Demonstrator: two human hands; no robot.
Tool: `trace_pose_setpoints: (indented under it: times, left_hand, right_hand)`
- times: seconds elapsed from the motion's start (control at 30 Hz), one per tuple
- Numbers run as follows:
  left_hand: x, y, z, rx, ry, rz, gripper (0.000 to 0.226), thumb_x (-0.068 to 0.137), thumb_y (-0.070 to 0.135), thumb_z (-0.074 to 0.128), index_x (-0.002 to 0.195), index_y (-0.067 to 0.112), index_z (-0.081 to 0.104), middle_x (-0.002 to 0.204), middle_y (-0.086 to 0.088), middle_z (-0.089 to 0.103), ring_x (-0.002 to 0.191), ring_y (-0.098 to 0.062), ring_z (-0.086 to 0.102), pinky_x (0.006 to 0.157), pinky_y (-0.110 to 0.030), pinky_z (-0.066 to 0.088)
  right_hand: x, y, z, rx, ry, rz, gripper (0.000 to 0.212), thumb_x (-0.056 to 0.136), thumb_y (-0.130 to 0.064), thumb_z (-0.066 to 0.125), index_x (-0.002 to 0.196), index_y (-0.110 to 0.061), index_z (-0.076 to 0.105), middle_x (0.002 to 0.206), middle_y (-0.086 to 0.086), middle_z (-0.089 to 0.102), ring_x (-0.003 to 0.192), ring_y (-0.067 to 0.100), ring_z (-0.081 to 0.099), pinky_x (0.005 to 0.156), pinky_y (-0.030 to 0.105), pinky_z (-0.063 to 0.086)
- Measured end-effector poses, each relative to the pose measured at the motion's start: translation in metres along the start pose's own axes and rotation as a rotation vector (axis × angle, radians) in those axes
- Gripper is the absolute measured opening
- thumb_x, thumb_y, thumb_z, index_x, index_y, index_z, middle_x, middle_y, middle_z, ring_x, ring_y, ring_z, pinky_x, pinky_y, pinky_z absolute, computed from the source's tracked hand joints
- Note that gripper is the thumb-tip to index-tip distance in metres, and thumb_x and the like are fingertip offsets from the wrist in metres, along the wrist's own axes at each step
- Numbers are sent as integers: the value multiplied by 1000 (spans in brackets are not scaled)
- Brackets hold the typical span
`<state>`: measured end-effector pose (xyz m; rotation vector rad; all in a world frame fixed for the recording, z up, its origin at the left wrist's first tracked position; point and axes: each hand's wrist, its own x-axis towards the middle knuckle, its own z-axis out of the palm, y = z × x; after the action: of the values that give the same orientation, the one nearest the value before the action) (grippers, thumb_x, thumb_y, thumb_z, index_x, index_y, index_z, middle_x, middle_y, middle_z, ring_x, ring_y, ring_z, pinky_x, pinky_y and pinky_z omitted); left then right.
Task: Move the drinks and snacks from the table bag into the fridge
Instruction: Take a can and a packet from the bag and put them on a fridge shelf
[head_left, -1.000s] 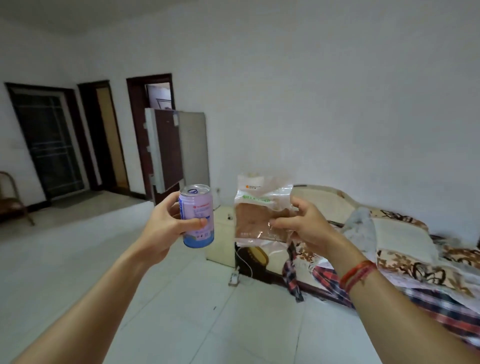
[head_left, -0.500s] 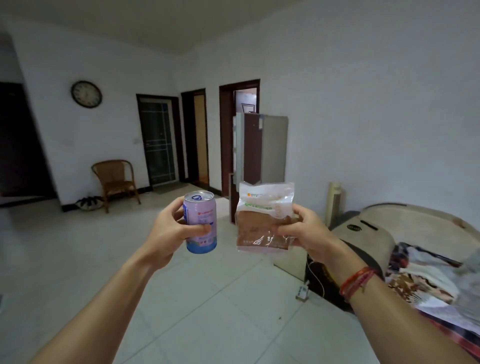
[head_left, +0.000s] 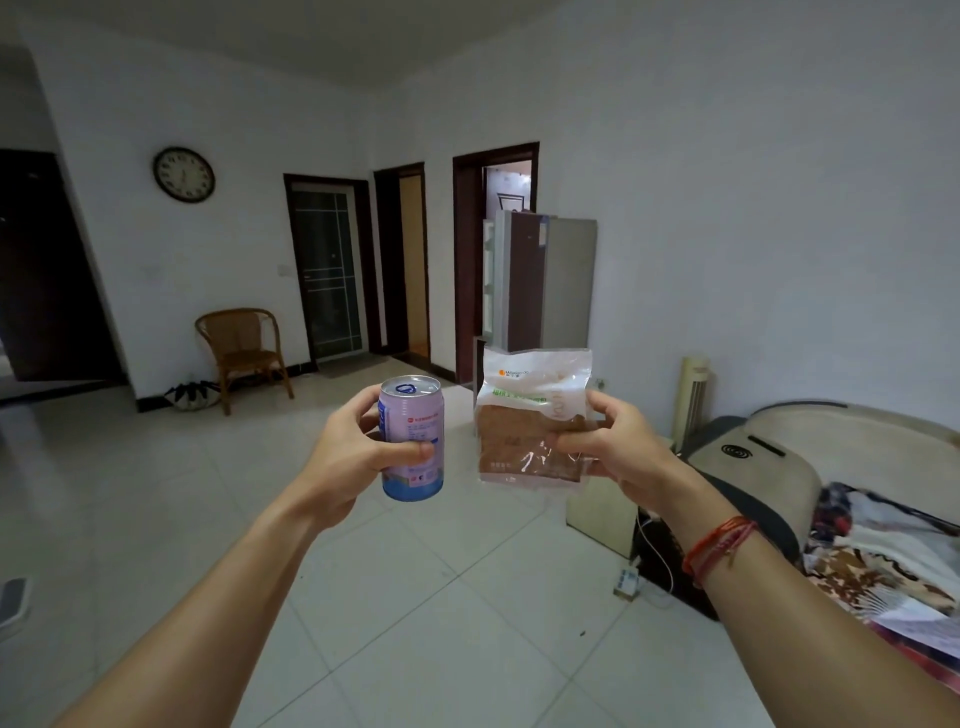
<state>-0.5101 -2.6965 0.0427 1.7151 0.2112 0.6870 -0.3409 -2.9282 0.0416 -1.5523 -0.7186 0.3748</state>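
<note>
Both arms reach out over the pale tiled floor (head_left: 363, 623). The left hand (head_left: 348, 457) grips an upright lilac drink can (head_left: 411, 439); the right hand (head_left: 618, 447) pinches a clear plastic packet of brown bread (head_left: 530, 415). Beyond them stands a grey fridge (head_left: 566, 280), its dark door open, beside a doorway. A wicker chair (head_left: 244, 348) sits under a round wall clock (head_left: 184, 174).

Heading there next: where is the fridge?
Head view: the fridge stands across the room, right of centre, beside the rightmost doorway, behind the snack packet in the right hand.
</note>
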Motion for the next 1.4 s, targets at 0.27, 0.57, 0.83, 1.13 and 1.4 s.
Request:
trace_pose_setpoints:
  times: [0.27, 0.57, 0.83, 1.13, 1.4]
  left_hand:
    - [47, -32, -13, -21, 18, -25, 59, 71, -2, 81, 111, 34, 57, 107, -1, 68, 100, -23, 65, 71, -30, 56]
    - [162, -74, -14, -2, 64, -29, 63, 71, 1, 82, 120, 30, 55, 110, 2, 67, 101, -21, 65, 71, -28, 56]
    - [290, -111, -7, -9, 129, -34, 59, 72, 4, 82, 120, 26, 57, 111, 1, 68, 104, -23, 64, 78, -37, 58]
    - [400, -160, -24, 14, 163, -60, 59, 71, 3, 82, 122, 23, 59, 110, 0, 69, 104, -22, 66, 77, -35, 58]
    - [506, -224, -73, 64, 182, -72, 62, 70, 5, 84, 123, 21, 57, 114, 0, 67, 106, -21, 64, 84, -43, 58]
  right_hand:
    - [56, 15, 13, 64, -6, 6, 40, 75, -5, 85, 109, -22, 72, 112, 17, 73, 88, 25, 67, 79, 44, 51]
    - [187, 46, 3, 72, -66, -5, 40, 78, 0, 81, 112, -18, 70, 105, 8, 77, 84, 18, 74, 64, 29, 55]
    - [333, 63, -12, 86, -96, -8, 35, 79, -8, 84, 110, -18, 73, 99, 5, 75, 79, 15, 69, 71, 35, 45]
    - [463, 98, -10, 112, -113, 22, 28, 79, -9, 83, 104, -20, 75, 99, 8, 73, 88, 24, 68, 80, 45, 49]
    - [582, 130, 30, 121, -130, 33, 30, 84, -6, 79, 111, -15, 71, 97, 2, 77, 84, 16, 76, 70, 36, 63]
